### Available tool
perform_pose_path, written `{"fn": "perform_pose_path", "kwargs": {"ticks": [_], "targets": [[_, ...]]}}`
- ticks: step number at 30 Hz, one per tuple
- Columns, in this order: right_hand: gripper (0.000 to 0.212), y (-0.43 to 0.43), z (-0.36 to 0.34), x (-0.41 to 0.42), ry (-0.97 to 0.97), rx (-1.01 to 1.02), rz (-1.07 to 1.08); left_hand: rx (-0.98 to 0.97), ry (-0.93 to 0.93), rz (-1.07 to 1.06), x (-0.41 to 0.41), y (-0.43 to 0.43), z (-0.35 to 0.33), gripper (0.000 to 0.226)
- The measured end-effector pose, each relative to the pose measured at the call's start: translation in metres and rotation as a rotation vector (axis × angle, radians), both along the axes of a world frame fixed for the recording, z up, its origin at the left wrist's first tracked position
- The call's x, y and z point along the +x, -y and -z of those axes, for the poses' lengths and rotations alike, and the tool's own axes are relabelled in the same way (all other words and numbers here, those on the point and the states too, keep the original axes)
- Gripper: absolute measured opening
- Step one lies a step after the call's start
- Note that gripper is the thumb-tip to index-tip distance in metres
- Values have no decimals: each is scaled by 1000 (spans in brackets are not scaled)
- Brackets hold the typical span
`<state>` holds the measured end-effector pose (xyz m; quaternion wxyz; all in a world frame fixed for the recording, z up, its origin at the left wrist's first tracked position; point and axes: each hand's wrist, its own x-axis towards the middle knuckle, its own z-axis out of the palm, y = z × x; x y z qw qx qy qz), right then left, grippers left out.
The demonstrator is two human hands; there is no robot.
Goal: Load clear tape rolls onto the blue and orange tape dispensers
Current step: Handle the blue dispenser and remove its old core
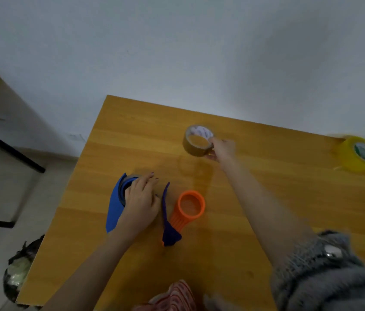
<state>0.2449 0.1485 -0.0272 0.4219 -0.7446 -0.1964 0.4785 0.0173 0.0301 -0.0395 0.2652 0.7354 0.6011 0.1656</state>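
Single head-worn wide-angle view, looking forward and down, close over table (132, 135); wall (177, 41) beyond.

Blue dispenser (114, 206), orange dispenser (179, 221)
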Motion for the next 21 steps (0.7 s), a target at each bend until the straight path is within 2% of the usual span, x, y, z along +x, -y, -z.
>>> {"fn": "perform_pose_path", "kwargs": {"ticks": [4, 10, 15, 21], "targets": [[34, -36, 12, 1, -50, -73, -20, 29, 157, -95, -13, -1, -4, 29], [46, -72, 19, 2, -96, -67, 54, 102, 206, -162, -33, 1, -14, 22], [38, -85, 25, 7, -23, -76, 120, 106, 211, -211, -38, 1, -17, 23], [42, -81, 26, 7, 15, -95, 98, 96, 217, -223, -41, -1, -16, 22]]}}
